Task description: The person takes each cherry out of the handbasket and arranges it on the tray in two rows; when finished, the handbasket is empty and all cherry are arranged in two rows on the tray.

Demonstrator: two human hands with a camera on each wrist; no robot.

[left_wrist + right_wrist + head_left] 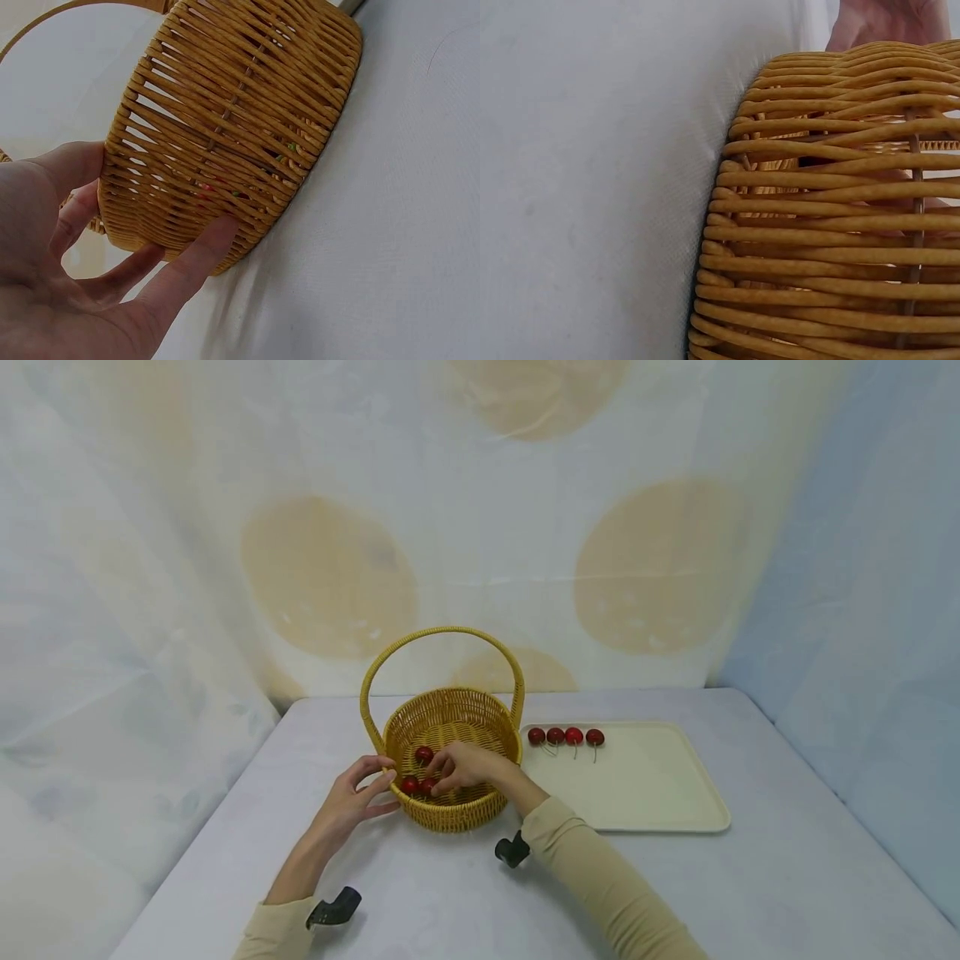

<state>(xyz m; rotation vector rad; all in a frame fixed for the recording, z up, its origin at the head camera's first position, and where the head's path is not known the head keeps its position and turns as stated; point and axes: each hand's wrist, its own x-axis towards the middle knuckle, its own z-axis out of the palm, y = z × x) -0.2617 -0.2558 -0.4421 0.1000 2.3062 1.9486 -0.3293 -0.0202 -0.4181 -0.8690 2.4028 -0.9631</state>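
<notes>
A yellow wicker basket [457,817] with a tall looped handle stands on the table. My left hand [352,793] grips its left rim, thumb and fingers against the woven wall; the left wrist view shows this hand [112,277] close up. Inside the basket, my right hand [467,766] has bent fingers at a dark red cherry [427,787]. Whether they pinch it is unclear. Beside that lie another cherry [409,785] and, farther back, a darker cherry [424,755]. In the right wrist view the basket wall [832,225] mostly hides the fingers.
A cream tray [645,785] lies right of the basket, its left edge close to the basket wall. Several cherries with stems [573,737] form a row along the tray's back left. Behind the table [420,893] hangs a patterned cloth [480,527].
</notes>
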